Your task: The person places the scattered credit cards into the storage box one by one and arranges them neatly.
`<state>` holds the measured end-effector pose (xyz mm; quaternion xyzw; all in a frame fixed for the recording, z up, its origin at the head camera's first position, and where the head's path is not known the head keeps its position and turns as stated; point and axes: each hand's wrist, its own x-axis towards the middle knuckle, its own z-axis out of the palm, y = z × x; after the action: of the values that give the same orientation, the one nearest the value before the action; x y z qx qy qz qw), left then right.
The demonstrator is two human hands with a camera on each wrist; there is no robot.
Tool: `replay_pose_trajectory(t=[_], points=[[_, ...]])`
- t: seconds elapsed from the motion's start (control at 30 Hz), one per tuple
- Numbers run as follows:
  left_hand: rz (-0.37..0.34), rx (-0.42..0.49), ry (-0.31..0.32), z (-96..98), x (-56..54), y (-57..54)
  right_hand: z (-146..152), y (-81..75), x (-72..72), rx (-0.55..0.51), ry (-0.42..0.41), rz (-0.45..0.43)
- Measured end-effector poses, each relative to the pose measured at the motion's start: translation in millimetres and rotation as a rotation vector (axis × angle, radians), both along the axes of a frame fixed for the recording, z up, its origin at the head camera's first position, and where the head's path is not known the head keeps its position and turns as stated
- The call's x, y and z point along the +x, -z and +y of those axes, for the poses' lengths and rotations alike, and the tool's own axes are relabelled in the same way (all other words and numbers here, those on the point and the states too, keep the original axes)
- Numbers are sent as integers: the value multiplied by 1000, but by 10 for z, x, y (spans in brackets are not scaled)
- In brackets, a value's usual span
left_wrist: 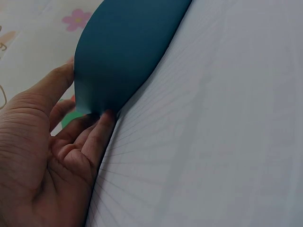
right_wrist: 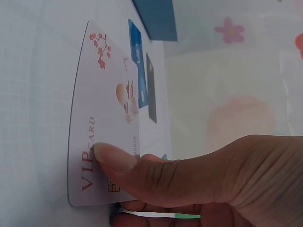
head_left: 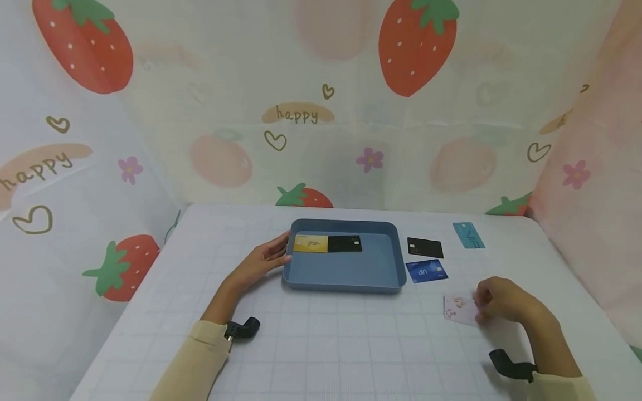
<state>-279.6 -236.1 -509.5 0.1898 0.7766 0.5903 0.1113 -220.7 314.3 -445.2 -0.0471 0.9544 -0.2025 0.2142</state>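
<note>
My left hand [head_left: 258, 263] holds the left side of a shallow blue-grey tray [head_left: 346, 283], the thumb toward its front and the fingers farther back. In the left wrist view the fingertips meet the tray's outer wall [left_wrist: 123, 47] low down by the table. Inside the tray a gold card [head_left: 310, 244] and a black card [head_left: 344, 244] lie end to end. To the right of the tray, my right hand [head_left: 506, 303] pinches a pale pink VIP card [head_left: 458, 309] by its right end. The thumb lies over the card's printed face [right_wrist: 102, 94] in the right wrist view.
Beside the tray's right wall lie a black card [head_left: 425, 248] and a blue VIP card [head_left: 427, 270]. A teal VIP card [head_left: 468, 235] is farther back on the white table [head_left: 321, 345]. Strawberry-print cloth [head_left: 346, 139] closes off the back and both sides.
</note>
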Motion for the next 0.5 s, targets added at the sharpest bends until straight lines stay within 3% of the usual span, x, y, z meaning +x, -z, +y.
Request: replay_pose_trajectory(t=[0.5], points=[[0, -4, -6, -1, -26, 47, 34, 25, -13, -15, -11, 19]])
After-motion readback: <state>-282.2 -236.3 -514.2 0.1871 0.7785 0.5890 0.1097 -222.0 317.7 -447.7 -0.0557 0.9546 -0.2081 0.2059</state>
